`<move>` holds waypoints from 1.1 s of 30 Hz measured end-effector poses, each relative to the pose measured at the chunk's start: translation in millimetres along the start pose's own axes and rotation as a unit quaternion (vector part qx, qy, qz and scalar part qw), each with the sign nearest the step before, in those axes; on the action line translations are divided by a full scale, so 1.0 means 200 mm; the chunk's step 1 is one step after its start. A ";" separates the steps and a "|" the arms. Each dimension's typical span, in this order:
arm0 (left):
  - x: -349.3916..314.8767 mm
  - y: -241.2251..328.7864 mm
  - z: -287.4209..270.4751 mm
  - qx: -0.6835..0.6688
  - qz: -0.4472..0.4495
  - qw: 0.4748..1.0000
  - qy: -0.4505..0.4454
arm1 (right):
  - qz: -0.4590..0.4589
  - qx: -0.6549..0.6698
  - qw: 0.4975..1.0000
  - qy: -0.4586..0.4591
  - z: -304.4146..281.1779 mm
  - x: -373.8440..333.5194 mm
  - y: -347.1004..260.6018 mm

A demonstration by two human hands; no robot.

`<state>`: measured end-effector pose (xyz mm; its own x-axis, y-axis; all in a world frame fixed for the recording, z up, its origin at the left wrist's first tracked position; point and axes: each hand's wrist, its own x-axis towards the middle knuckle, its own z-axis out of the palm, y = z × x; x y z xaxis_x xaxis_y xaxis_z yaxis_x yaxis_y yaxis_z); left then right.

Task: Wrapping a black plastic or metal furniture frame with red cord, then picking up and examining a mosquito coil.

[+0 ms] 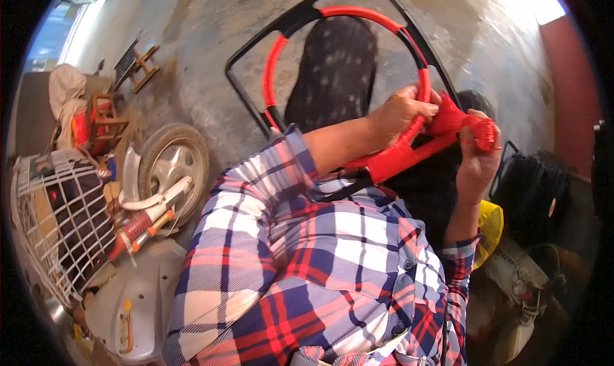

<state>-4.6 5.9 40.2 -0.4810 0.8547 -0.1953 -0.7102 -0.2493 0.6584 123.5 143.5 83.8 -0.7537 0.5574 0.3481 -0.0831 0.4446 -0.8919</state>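
A black frame with angled bars [246, 46] rests over my lap and surrounds a ring [270, 72] wrapped in red cord or strip along most of its length. Dark gaps show between the wrapped stretches. My left hand [406, 113] is closed around the right side of this ring. In my right hand [476, 152] is a bundled roll of red strip [481, 132], gripped by the fingers. A wide, loose band of red strip [451, 115] spans from the ring to that roll, between both hands. My dark-trousered knee [336, 59] shows through the ring.
To the left stand a spoked wheel [171, 168], a white wire basket [61, 219] and a pale scooter body panel [137, 302]. A small wooden stool [137, 65] lies farther off on the concrete floor [211, 21]. On the right are a yellow plastic item [489, 228] and dark coils [531, 184].
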 end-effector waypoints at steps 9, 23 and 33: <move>-0.03 0.02 -0.03 0.006 -0.035 0.999 -0.003 | 0.053 -0.042 0.996 0.055 -0.27 -0.14 -0.04; -0.01 0.02 -0.02 -0.015 -0.156 0.985 -0.078 | 0.093 0.183 0.973 -0.109 -0.57 -0.12 -0.11; -0.04 0.06 0.04 -0.001 -0.199 0.970 -0.143 | 0.165 0.478 0.855 0.116 -0.87 -0.31 0.18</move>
<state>-5.1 -0.7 55.5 -0.0068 0.9744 -0.2247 -0.8113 0.1260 0.5709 280.3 247.5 81.2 -0.6989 0.7150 -0.0191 -0.4696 -0.4789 -0.7417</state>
